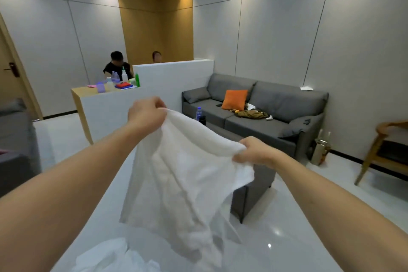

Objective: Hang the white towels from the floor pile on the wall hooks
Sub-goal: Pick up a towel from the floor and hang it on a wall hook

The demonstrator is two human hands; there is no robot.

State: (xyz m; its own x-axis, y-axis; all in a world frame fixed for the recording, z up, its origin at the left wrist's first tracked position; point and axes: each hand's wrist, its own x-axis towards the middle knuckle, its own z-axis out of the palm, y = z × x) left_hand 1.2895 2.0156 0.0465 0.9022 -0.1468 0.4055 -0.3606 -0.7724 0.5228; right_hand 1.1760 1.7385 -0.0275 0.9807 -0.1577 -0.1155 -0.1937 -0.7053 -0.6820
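At about nine o'clock a wooden door (8, 73) stands at the edge of the room. Toward eleven o'clock a counter (106, 104) carries bottles and folded cloths, with two people seated behind its white partition. The left hand (146, 113), just above the middle, pinches one top corner of a white towel (183, 179) with its fingers curled round the cloth. The towel hangs spread between both hands, its lower part drooping toward six o'clock, where the towel pile (114, 256) lies on the shiny white floor (287, 216). The right hand (254, 152), a little past centre toward three o'clock, grips the other top corner, bunching the fabric in its closed fingers. At two o'clock a grey sofa (265, 117) holds an orange cushion (234, 99). A wooden chair (384, 150) stands at three o'clock.
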